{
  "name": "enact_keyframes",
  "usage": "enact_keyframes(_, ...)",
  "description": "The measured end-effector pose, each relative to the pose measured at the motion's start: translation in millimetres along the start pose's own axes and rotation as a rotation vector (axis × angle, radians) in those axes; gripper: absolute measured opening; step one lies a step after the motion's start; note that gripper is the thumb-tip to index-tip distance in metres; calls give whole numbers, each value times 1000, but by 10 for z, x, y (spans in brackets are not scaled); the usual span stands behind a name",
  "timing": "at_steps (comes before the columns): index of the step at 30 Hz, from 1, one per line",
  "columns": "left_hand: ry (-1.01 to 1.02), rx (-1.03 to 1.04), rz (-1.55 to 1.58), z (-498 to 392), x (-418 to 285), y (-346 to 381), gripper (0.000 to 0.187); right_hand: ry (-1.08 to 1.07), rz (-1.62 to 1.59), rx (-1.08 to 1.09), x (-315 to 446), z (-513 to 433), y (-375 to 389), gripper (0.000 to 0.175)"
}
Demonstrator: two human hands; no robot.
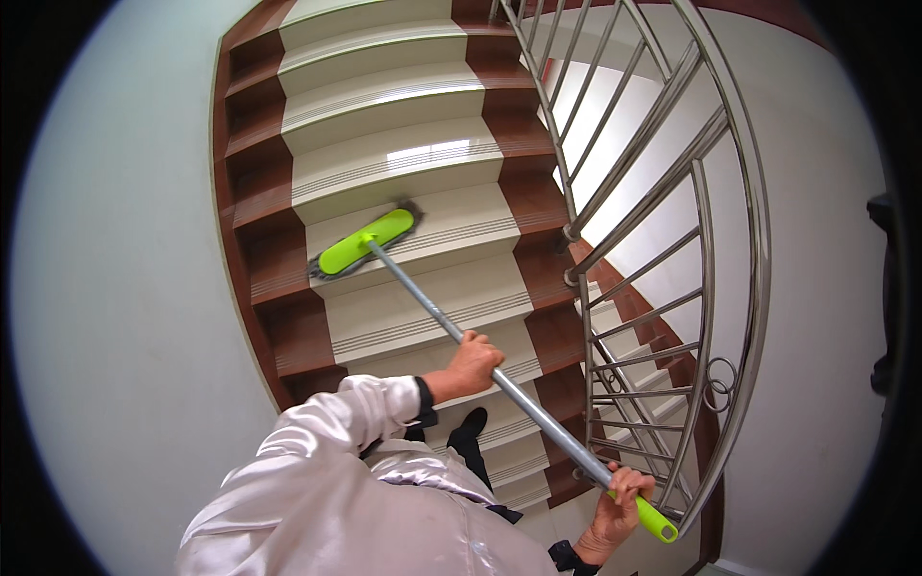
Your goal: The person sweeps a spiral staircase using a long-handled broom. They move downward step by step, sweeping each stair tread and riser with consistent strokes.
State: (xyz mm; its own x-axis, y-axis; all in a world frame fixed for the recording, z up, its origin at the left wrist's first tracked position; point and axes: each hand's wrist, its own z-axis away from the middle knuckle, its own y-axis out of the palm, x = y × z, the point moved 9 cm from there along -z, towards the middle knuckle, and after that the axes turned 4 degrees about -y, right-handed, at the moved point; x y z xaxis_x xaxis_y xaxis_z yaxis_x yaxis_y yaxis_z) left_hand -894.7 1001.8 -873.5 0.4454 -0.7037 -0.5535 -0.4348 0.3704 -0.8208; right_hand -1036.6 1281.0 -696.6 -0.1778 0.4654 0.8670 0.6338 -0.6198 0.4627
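A flat mop with a bright green plate and grey fringe lies slantwise on a cream stair tread, its lower left end reaching past the step's edge. Its grey metal pole runs down to the right, ending in a green grip. Around the middle of the pole my left hand is closed. My right hand grasps the pole's upper end, where the grey tube meets the green grip, close to the railing's foot.
Cream and red-brown steps rise ahead, with grooved edges. A stainless steel railing curves along the right, with another flight beyond it. At the left stands a pale wall. My dark shoes are on the steps below.
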Motion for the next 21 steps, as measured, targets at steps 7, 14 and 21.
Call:
enact_keyframes(7,202,107,130,-968,-1026,379,16,-250,273,-86,739,67,-201,20)
enact_keyframes(14,293,1,332,-1242,-1240,293,20,-347,388,-32,882,-97,-82,24)
enact_keyframes(21,141,23,243,-793,-748,-82,17,-219,227,39,742,-372,83,18)
